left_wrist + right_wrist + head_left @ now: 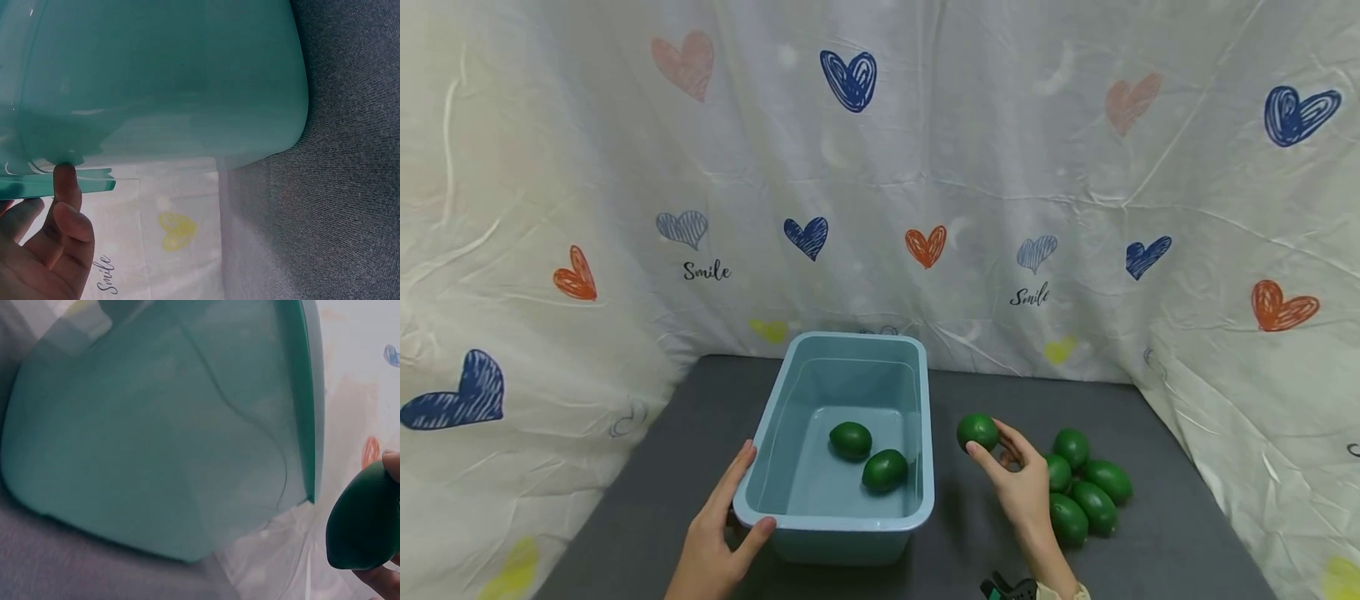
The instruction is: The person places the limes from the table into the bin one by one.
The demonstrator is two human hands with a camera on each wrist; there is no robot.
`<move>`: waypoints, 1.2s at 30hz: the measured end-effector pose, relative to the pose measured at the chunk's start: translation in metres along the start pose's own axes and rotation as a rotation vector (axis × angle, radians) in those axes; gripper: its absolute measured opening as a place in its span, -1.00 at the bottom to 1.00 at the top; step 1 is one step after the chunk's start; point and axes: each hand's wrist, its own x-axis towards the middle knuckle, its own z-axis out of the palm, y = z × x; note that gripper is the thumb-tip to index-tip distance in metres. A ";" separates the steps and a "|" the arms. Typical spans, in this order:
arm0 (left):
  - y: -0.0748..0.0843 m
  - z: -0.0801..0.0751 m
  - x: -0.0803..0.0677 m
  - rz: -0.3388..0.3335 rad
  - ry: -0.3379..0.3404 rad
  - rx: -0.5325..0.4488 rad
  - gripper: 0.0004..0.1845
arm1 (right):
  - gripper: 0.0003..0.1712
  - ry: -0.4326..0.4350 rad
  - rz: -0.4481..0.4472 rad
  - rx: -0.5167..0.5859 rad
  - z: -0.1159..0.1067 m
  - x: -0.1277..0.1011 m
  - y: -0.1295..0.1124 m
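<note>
A light blue plastic bin [833, 524] stands on the dark table, with two green oval fruits [884, 471] lying on its floor. My left hand [718, 533] grips the bin's near left corner, thumb on the front rim and fingers along the left side. In the left wrist view, the fingers [67, 187] curl at the lip. To the bin's right, my right hand [1017, 475] pinches another green oval fruit [977, 432] between thumb and fingers, raised above the table. That fruit [362, 522] shows a smooth skin and a blunt pointed end in the right wrist view.
Several more green fruits [1095, 507] lie clustered on the table, just right of my right hand. A dark grey cloth [1180, 533] covers the table. Behind it hangs a white curtain [880, 150] printed with hearts, close to the bin's far end.
</note>
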 end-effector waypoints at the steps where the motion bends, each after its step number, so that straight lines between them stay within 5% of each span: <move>1: 0.000 0.000 0.000 -0.001 0.000 0.000 -0.08 | -0.40 -0.001 -0.005 0.008 0.001 0.000 -0.002; 36: -0.005 0.000 -0.001 0.023 0.009 0.026 -0.05 | -0.46 -0.135 -0.166 0.161 0.061 0.009 -0.055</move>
